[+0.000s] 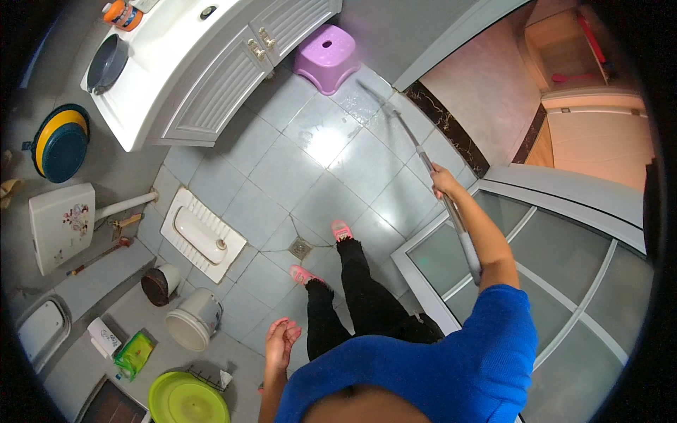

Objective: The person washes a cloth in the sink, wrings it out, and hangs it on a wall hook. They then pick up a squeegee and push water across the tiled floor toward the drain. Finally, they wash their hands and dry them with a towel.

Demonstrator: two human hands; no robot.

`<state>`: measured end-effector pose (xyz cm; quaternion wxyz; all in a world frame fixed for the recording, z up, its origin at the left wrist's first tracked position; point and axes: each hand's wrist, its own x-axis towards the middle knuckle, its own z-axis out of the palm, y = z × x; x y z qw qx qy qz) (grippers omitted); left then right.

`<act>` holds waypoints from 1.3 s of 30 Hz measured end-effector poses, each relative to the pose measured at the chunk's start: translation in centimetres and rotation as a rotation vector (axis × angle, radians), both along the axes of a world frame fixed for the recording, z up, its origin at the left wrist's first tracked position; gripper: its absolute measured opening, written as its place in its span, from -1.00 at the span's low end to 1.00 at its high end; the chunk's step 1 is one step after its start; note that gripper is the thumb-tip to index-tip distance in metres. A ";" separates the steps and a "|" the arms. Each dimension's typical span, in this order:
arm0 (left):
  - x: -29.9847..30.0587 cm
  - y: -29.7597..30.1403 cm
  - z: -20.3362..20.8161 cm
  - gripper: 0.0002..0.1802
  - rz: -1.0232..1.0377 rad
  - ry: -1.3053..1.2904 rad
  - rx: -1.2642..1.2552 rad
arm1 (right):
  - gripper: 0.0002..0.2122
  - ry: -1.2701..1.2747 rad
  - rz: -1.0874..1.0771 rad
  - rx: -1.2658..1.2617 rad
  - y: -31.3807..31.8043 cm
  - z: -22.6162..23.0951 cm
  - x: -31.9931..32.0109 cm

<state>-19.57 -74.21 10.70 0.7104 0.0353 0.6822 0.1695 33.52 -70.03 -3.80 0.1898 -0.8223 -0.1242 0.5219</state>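
Observation:
My right hand (pixel 443 181) is wrapped around the grey pole of a long-handled floor wiper (pixel 423 154). The pole's upper end runs back along my right forearm. Its thin, blurred head rests on wet, shiny tiles near a purple plastic stool (pixel 328 58) and the doorway. At my left side, my left hand (pixel 282 338) is held low with its fingers curled in, and nothing shows in it. Pink slippers (pixel 341 230) are on my feet, beside a square floor drain (pixel 300 248).
A white vanity cabinet (pixel 211 92) stands at the far left. Below it are a squat toilet (pixel 203 234), a white bucket (pixel 192 321) and a green basin (pixel 185 402). At right, a framed glass door (pixel 564 282) stands beside a dark marble threshold (pixel 451 130).

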 end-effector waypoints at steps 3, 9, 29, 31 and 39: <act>0.1 0.6 -0.1 -0.82 -0.024 -0.008 0.013 | -0.56 -0.022 0.012 -0.019 -0.3 -7.6 2.0; -1.1 -0.4 0.0 -0.82 0.033 -0.002 0.000 | -0.56 0.155 -0.125 -0.040 -1.4 -1.0 -1.0; 3.8 0.0 -0.1 -0.73 -0.176 -0.192 -0.040 | -0.54 0.209 0.170 -0.125 -3.4 2.0 -19.2; 7.3 0.2 -0.8 -0.59 -0.397 -0.371 -0.121 | -0.55 0.222 0.128 -0.053 -2.9 2.3 -19.7; 19.9 0.6 2.0 -0.47 -0.403 -1.009 -0.432 | -0.59 0.059 -0.260 0.059 -3.5 0.7 -14.6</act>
